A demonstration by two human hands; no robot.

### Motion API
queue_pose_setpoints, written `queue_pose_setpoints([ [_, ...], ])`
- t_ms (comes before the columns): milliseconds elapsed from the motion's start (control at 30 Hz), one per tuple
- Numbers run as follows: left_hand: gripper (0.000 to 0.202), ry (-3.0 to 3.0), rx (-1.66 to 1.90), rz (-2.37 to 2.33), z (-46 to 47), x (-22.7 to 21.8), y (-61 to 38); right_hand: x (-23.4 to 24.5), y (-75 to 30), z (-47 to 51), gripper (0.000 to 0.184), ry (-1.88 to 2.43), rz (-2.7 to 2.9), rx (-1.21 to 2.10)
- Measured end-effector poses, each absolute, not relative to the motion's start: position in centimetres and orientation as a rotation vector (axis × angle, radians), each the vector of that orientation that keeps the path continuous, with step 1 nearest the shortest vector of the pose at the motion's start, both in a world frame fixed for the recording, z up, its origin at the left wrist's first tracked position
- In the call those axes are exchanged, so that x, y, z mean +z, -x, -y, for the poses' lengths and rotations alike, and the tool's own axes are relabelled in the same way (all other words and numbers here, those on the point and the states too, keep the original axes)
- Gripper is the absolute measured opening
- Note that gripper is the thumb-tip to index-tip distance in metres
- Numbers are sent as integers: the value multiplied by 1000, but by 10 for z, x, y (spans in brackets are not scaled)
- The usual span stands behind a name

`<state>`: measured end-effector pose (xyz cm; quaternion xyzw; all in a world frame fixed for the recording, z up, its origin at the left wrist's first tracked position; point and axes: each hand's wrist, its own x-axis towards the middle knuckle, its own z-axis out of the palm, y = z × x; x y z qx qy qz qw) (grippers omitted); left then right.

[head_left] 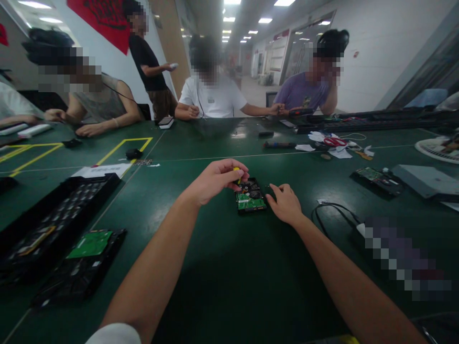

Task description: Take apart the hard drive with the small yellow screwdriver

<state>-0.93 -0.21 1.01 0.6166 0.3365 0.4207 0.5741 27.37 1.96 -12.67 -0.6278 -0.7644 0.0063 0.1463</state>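
Observation:
A hard drive with a green circuit board lies on the green table in front of me, its board side up. Over its far left corner, my left hand is closed around a short yellow tool, which looks like a screwdriver; its tip is hidden behind the fingers. Just right of the drive, my right hand rests low at the table with thumb and forefinger apart. Beside that forefinger is a tiny dark speck, too small to name.
At left stand a long black tray and a black unit with a green board. Another circuit-board device and a grey box lie at right, near a black cable. Several people sit across the table, behind scissors.

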Motion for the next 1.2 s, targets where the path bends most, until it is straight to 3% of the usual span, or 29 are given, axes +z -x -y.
queue_pose_setpoints([
  [500, 28, -1455, 1017, -777, 7, 19, 14, -123, -276, -22, 48, 1834, 2070, 155],
  [800, 27, -1448, 1025, -777, 7, 21, 15, -119, -270, -27, 33, 1897, 2092, 134],
  [1200, 29, -1459, 999, -783, 5, 15, 12, -122, -267, -25, 40, 1739, 2256, -25],
])
